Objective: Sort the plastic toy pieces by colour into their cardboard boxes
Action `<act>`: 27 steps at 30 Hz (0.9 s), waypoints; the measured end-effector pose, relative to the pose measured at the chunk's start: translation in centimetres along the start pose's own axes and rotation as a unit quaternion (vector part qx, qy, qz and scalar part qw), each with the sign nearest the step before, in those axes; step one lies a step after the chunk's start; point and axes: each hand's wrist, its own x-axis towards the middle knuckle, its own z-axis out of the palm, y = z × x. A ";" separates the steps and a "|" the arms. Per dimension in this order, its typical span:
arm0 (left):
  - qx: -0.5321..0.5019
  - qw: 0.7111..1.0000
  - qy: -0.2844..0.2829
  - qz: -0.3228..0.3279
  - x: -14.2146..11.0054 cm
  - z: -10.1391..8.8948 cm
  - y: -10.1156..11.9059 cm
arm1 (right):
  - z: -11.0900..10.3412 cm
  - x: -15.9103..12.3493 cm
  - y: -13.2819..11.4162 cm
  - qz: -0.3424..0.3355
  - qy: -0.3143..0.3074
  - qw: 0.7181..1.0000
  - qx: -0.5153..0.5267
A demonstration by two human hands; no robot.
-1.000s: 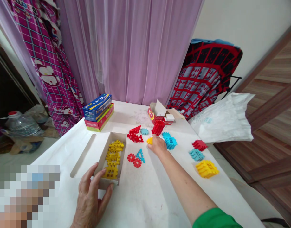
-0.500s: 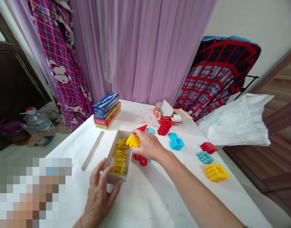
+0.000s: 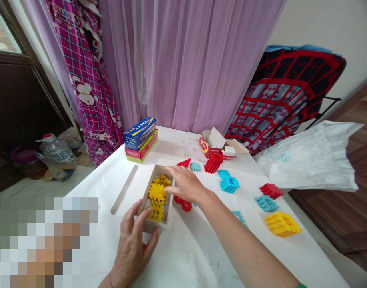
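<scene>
right hand (image 3: 188, 185): fingers parted, beside yellow toothed blocks (image 3: 156, 193) inside box (image 3: 168, 209) | left hand (image 3: 134, 240): holding box's near end

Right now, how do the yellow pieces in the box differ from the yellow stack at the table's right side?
The yellow pieces lie inside the open box; the yellow stack sits directly on the white table. The pieces run along the box's length, while the stack is packed into one compact block. The right hand is at the pieces; neither hand is near the stack. Both are yellow with notched edges.
</scene>
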 end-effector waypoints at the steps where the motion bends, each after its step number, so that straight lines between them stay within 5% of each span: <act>1: 0.001 1.000 -0.001 0.003 0.0 0.0 0.0 | -0.4 -0.9 0.8 0.016 0.018 1.000 0.005; 9: -0.006 1.000 -0.002 -0.003 0.0 0.0 -0.2 | -3.7 -12.8 10.7 0.188 0.135 0.973 -0.017; 14: -0.013 1.000 -0.006 -0.009 -0.1 0.4 -0.9 | -6.9 -22.0 16.3 0.430 0.159 0.881 -0.114; 18: -0.014 1.000 -0.003 0.003 -0.3 1.0 -2.0 | -7.4 -25.7 16.9 0.537 0.070 0.829 -0.141; 22: -0.019 1.000 0.000 0.009 -0.3 1.4 -2.6 | -6.0 -26.1 15.1 0.564 -0.004 0.816 -0.123; 27: -0.041 0.999 0.021 0.001 -0.3 1.6 -2.5 | -5.2 -25.6 13.3 0.574 -0.026 0.811 -0.111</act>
